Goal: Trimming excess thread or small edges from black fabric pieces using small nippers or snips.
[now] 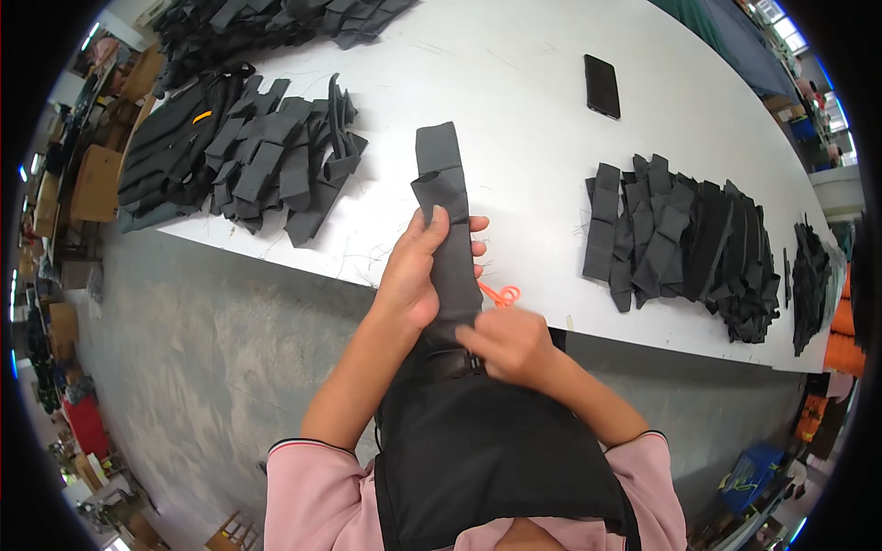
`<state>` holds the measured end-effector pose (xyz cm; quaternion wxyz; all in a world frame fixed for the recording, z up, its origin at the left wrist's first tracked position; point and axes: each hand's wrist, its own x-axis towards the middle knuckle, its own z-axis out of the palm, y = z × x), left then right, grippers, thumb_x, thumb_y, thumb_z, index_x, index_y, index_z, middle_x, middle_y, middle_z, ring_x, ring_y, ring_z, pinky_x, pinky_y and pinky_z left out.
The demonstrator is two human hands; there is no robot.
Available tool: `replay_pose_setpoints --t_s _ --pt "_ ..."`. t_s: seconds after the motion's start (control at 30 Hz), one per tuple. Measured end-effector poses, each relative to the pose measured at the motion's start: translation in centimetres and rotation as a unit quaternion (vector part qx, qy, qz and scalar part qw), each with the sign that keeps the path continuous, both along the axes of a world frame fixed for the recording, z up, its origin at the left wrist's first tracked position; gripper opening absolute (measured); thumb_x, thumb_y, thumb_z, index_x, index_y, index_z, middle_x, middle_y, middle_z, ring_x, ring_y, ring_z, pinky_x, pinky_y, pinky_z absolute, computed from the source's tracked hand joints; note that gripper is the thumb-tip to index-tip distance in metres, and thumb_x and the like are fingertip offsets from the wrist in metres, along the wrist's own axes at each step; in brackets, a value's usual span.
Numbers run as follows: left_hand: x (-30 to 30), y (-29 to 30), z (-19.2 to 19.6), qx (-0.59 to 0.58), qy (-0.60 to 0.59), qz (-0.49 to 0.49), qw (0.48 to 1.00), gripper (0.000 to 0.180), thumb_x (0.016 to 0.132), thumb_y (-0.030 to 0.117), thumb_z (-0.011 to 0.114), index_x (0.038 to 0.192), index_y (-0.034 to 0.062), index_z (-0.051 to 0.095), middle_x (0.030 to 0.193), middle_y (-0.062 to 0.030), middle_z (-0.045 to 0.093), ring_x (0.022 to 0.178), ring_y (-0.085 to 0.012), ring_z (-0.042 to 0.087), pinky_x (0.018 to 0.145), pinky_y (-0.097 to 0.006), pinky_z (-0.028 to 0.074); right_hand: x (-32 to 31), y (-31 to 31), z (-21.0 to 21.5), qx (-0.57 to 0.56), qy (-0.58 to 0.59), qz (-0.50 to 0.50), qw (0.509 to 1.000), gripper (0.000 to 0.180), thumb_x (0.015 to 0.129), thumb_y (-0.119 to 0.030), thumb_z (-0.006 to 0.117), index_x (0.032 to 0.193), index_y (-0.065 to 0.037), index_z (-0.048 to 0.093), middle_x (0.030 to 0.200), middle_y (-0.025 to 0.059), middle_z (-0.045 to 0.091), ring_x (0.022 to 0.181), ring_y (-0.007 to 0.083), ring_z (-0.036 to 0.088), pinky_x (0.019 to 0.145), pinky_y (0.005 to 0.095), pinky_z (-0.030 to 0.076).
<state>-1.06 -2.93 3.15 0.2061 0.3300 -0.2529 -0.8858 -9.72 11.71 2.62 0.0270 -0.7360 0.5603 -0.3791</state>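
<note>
A long dark grey fabric strip [451, 262] stretches away from my body over the table's near edge. My left hand [415, 266] is closed around its middle, thumb on top and fingertips showing past the right side. A short flap of the strip is folded over just beyond the thumb. At the near end, my right hand [514, 344], slightly blurred, is curled with its fingers against the strip; the exact grip is partly hidden. Between the hands and the table edge shows an orange looped handle [501, 295], seemingly of small scissors, with the rest covered.
On the white table [514, 129], heaps of dark strips [285, 151] lie at left, beside black bags [179, 151]. Another pile of strips [680, 234] is at right, with a black phone [602, 86] farther back. A black apron [501, 459] covers my front.
</note>
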Motion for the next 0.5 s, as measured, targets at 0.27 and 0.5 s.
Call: replay_pose_setpoints --t_s 0.27,0.5 --pt "0.2 0.5 -0.7 -0.086 -0.059 0.012 0.994 0.029 0.096 0.03 0.048 0.111 0.0065 0.044 0.094 -0.0117 0.063 0.068 -0.0146 0.06 0.056 -0.027 0.051 -1.3 0.9 1.9 0.149 -0.248 -0.133 0.948 0.038 0.069 -0.011 0.075 0.103 -0.01 0.059 0.078 0.006 0.053 0.059 0.0179 0.056 0.052 0.0285 0.045" --pt "0.6 0.4 -0.4 -0.033 -0.051 -0.015 0.998 0.029 0.096 0.031 0.046 0.112 0.0064 0.046 0.093 -0.0114 0.064 0.067 -0.0145 0.06 0.057 -0.027 0.051 -2.6 0.5 -0.7 0.107 -0.234 -0.199 0.946 0.03 0.069 -0.002 0.072 0.097 -0.007 0.062 0.079 0.006 0.053 0.057 0.0171 0.054 0.053 0.0266 0.044"
